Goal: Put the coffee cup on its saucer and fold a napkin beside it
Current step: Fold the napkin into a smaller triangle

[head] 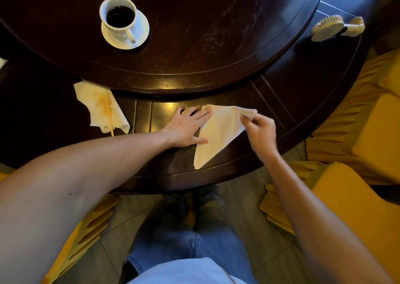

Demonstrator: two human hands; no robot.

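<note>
Lying on the near edge band of the dark round tabletop (303, 84), the napkin (218, 132) is folded into a triangle, its long point aimed at the near rim. The left hand (186, 127) rests flat on the wood, fingers spread apart, with fingertips and thumb on the napkin's left edge. The right hand (259, 130) has thumb and fingers pinched together on the napkin's far right corner, which is lifted slightly off the surface.

Farther in, on the raised inner disc (194, 34) toward the far left, the coffee cup (119, 16) stands upright on its saucer (140, 32), holding dark liquid, its handle turned toward the near side. These are well apart from the napkin.

A crumpled, stained tissue (99, 106) lies on the edge band to the left, partly tucked against the disc's rim. A small handheld fan (333, 27) lies at the far right edge. Yellow chair covers (357, 132) flank the table.
</note>
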